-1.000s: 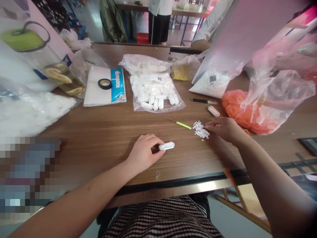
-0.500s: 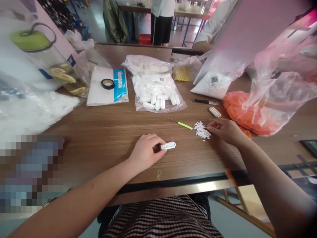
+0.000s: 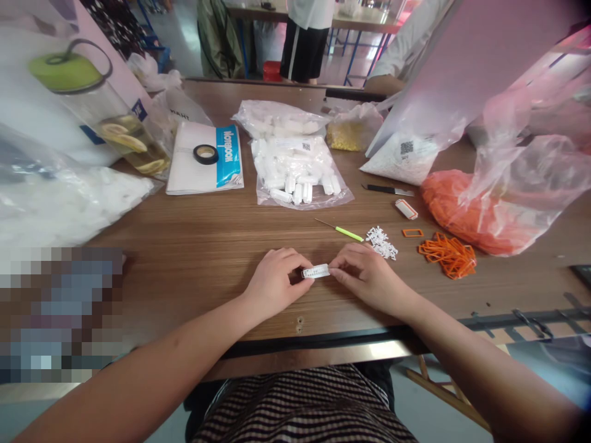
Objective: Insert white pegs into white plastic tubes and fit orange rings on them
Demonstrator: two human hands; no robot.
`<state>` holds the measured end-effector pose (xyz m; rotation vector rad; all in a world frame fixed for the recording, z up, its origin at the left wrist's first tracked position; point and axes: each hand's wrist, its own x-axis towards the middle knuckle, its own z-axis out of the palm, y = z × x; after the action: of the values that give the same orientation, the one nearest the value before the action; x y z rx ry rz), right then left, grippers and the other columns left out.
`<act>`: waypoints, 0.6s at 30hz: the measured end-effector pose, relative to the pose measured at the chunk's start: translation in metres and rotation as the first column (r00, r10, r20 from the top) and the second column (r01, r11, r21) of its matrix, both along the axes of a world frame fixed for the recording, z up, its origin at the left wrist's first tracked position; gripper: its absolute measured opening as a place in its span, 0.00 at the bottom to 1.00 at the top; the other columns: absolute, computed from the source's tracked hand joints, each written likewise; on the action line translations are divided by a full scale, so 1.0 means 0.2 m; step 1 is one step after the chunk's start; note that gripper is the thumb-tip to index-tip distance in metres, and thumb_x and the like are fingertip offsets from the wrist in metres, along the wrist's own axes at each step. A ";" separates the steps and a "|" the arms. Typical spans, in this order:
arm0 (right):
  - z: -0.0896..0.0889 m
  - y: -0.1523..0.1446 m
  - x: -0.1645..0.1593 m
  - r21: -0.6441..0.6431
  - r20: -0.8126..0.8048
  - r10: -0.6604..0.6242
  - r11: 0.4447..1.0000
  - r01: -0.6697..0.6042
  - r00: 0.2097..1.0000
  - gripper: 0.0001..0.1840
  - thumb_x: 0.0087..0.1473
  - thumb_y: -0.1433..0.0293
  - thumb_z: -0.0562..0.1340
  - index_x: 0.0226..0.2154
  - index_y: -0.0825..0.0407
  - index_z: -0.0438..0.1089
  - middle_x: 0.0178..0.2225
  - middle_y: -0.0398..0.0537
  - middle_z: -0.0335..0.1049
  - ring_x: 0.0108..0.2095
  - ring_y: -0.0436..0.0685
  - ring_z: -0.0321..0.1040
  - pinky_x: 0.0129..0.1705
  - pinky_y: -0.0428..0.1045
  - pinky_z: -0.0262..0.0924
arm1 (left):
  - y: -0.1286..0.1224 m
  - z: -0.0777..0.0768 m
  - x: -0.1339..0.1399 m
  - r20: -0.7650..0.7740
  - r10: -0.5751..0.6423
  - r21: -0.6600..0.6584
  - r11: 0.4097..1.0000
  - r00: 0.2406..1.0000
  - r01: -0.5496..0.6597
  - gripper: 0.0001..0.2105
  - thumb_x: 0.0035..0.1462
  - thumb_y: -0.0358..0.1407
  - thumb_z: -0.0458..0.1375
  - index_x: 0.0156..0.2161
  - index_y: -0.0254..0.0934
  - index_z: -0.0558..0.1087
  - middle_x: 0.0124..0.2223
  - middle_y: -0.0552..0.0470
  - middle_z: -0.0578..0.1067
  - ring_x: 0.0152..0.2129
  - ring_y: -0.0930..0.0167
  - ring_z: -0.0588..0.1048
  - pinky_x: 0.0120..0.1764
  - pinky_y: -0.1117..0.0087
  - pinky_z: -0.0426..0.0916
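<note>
While the left hand [image 3: 277,277] stays put, thumb and fingers pinching one end of the white connector block [image 3: 316,271], across comes the right hand [image 3: 369,277] — away from the far side of the pile of small white pieces [image 3: 382,243] and in to the block's other end. Its thumb and fingertips are drawn narrowly together right at that end; whether a tiny white piece sits between them, I cannot tell. So now both hands meet at the block, just over the wooden table [image 3: 207,227] near its front edge, and the work looks to have moved from picking to placing. That shift uncovers a heap of orange frames [image 3: 447,255], one single orange frame [image 3: 412,233] lying apart — and the green-handled pick [image 3: 348,234] rests untouched beside the pile.
</note>
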<state>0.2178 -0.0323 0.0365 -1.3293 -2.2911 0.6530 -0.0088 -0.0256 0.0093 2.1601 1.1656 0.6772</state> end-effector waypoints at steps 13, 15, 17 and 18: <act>0.04 -0.04 -0.05 0.355 0.348 0.076 0.912 -0.207 0.934 0.13 0.62 0.74 0.56 0.30 0.53 0.74 0.29 0.48 0.72 0.32 0.56 0.62 0.43 0.55 0.53 | 0.00 -0.01 0.00 -0.009 0.005 -0.010 1.000 1.000 -0.005 0.03 0.55 0.33 0.62 0.37 0.42 0.75 0.35 0.55 0.76 0.33 0.68 0.72 0.41 0.62 0.63; 0.03 -0.06 -0.04 0.398 0.375 0.051 0.893 -0.210 0.925 0.12 0.62 0.74 0.56 0.35 0.52 0.75 0.30 0.49 0.73 0.33 0.57 0.62 0.43 0.56 0.53 | 0.00 -0.01 0.00 -0.008 0.002 -0.005 1.000 1.000 -0.002 0.03 0.56 0.33 0.62 0.37 0.42 0.75 0.35 0.55 0.76 0.33 0.68 0.72 0.41 0.63 0.63; 0.01 -0.07 -0.03 0.422 0.368 0.022 0.887 -0.188 0.929 0.11 0.62 0.73 0.56 0.39 0.52 0.75 0.31 0.49 0.74 0.34 0.58 0.62 0.42 0.56 0.53 | 0.00 -0.01 0.00 -0.004 0.002 0.004 1.000 1.000 -0.002 0.03 0.56 0.34 0.62 0.37 0.42 0.75 0.35 0.55 0.76 0.33 0.68 0.72 0.40 0.63 0.63; 0.00 -0.08 -0.03 0.430 0.360 0.014 0.885 -0.179 0.933 0.11 0.62 0.73 0.57 0.39 0.52 0.75 0.31 0.49 0.75 0.34 0.58 0.62 0.42 0.56 0.53 | 0.00 -0.01 0.00 -0.002 0.003 0.008 1.000 1.000 -0.003 0.03 0.56 0.34 0.62 0.37 0.42 0.75 0.35 0.55 0.76 0.33 0.68 0.72 0.40 0.63 0.62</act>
<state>0.2119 -0.0476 0.0371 -1.1672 -2.5835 -0.1222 -0.0086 -0.0258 0.0071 2.1668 1.1693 0.6828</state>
